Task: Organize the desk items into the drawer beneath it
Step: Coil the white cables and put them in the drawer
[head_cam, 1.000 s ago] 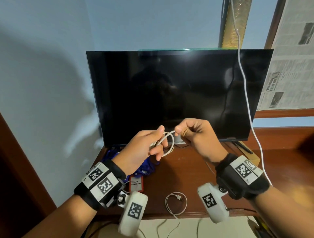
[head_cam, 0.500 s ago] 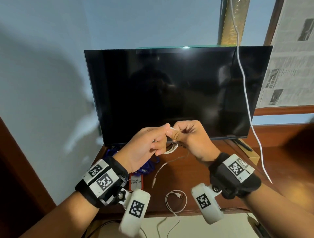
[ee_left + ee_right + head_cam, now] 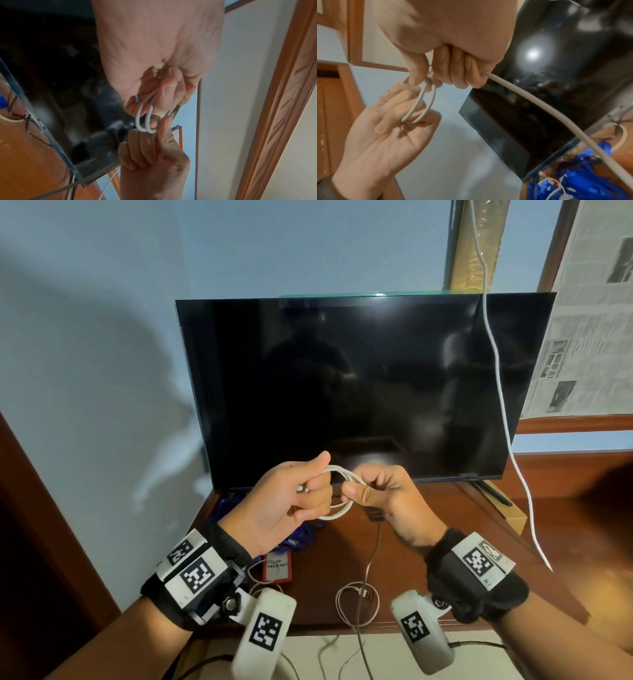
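**Cable coil has grown between the hands**

Since half a second ago the hands have drawn slightly apart and more white loops show between them; the loose tail that trailed left over the desk now hangs straight down from the right hand.

Nearest the camera, a second white cable [image 3: 357,599] lies coiled at the desk's front edge, and a red-edged card [image 3: 277,566] sits just left of it. Above these, the left hand [image 3: 284,508] has its fingers curled through the white cable [image 3: 337,474], thumb pressed on top, holding the loops. The right hand [image 3: 383,498] is closed around the same cable, pinching the coil's right side while the tail runs out under its little finger.

Blue fabric [image 3: 305,537] lies bunched on the desk [image 3: 445,529] behind the left wrist. No drawer or other container shows in any view. Farther back stands a dark monitor [image 3: 359,385], with a loose white cord [image 3: 503,405] hanging in front of its right side.
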